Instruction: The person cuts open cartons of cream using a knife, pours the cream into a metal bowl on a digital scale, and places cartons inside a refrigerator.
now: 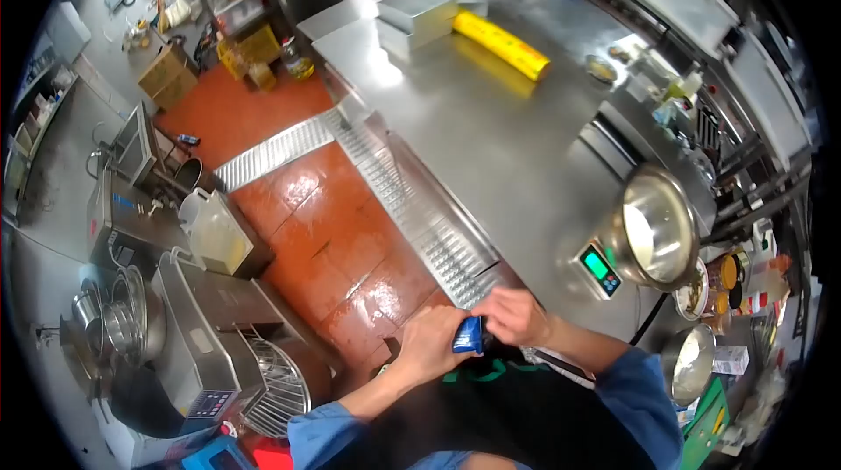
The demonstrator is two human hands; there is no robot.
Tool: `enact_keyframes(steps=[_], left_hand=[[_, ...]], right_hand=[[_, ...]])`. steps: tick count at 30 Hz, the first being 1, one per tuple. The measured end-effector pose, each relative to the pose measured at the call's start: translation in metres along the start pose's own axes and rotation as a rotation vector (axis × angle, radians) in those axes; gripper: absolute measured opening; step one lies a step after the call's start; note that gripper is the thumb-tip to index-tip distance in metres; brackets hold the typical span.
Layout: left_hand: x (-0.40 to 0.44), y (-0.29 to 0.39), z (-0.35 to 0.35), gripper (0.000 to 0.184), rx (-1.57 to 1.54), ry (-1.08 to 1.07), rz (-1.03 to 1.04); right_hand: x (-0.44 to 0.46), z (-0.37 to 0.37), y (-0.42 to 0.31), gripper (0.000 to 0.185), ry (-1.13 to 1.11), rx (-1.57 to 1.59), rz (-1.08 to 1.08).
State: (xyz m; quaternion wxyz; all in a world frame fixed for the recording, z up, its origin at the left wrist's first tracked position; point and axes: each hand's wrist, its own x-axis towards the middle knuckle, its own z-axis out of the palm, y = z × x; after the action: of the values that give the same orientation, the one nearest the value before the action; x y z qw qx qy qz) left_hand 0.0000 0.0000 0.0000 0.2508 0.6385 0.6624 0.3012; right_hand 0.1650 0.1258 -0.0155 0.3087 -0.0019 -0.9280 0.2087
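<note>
Close to my body, my left hand (433,340) is closed around a small shiny blue packet (469,335). My right hand (517,316) is closed too, its fingers pinched at the packet's upper end; the exact pinch point is partly hidden. Both hands are held in front of the black apron, near the steel table's edge. To their right, a digital scale (600,270) with a lit green display sits on the table. A large steel bowl (659,225) with something white inside stands beside the display, apparently on the scale.
The steel table (526,146) bears a yellow roll (501,46) and a metal box (417,18) farther back. At right are a smaller bowl (689,363) and several jars. A mixer bowl with a wire guard (279,387) stands at left. The tiled floor (307,207) looks wet. Another person stands far back.
</note>
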Motion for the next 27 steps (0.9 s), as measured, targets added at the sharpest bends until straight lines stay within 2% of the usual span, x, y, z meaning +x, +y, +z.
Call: enact_keyframes(steps=[2,3,5,9,14,17,20,25,27], left_hand=[[-0.001,0.025,0.005,0.045,-0.074,0.080,0.016],[0.005,-0.063,-0.092,0.045,0.040,0.089,-0.052],[0.023,-0.089,-0.101,0.045,-0.013,0.187,-0.116],[0.059,-0.154,-0.135,0.049,0.021,0.407,-0.229],[0.133,-0.235,-0.198,0.052,0.150,0.451,-0.350],[0.183,-0.279,-0.244,0.053,0.156,0.489,-0.464],[0.226,-0.316,-0.295,0.055,0.200,0.608,-0.475],[0.279,-0.389,-0.360,0.055,0.054,0.759,-0.621],[0.300,-0.427,-0.383,0.054,0.014,0.749,-0.624]], right_hand=[[0.001,-0.025,0.000,0.025,-0.071,0.116,0.097],[0.101,0.069,0.025,0.028,0.058,0.178,0.085],[0.127,0.070,0.052,0.033,0.070,0.140,0.113],[0.149,0.093,0.143,0.034,-0.021,0.017,0.314],[0.218,0.108,0.260,0.020,0.036,-0.059,0.468],[0.287,0.116,0.333,0.020,0.033,-0.074,0.447],[0.376,0.131,0.398,0.020,-0.067,-0.073,0.343],[0.540,0.169,0.487,0.021,-0.177,-0.036,-0.137],[0.594,0.177,0.509,0.020,-0.228,-0.052,-0.136]])
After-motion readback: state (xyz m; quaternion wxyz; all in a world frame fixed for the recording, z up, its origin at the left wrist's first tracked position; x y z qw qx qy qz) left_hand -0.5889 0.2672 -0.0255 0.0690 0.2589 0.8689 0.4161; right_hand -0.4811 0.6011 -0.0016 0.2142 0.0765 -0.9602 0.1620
